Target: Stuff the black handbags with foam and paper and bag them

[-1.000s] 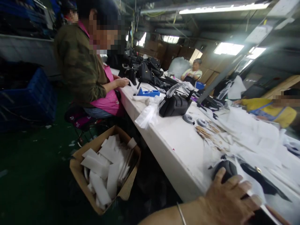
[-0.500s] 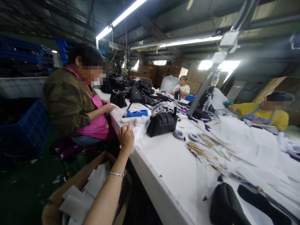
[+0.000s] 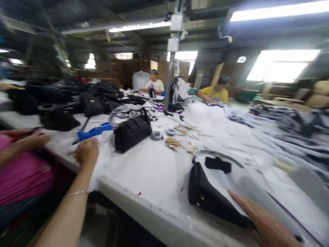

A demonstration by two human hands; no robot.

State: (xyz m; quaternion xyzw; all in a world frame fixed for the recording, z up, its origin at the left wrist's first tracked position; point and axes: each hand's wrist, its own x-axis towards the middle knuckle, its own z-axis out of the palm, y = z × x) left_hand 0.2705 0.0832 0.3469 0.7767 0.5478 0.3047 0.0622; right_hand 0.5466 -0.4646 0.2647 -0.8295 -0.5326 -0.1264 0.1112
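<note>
My left hand reaches out to the near left edge of the white table. Its fingers are curled on a white plastic bag that hangs over the edge. My right hand lies flat with fingers stretched out on a black bag lying at the near edge, low on the right. A black strap piece lies just behind that bag. The whole view is smeared by motion.
An upright black handbag stands mid-table, a blue tape dispenser to its left, tape rolls and paper tags to its right. A co-worker in pink sits at left. Black bags are piled behind; a pole rises mid-table.
The view has swung right and down along the table. My left hand has closed on the white plastic at the edge. My right hand has come into view on the black bag.
</note>
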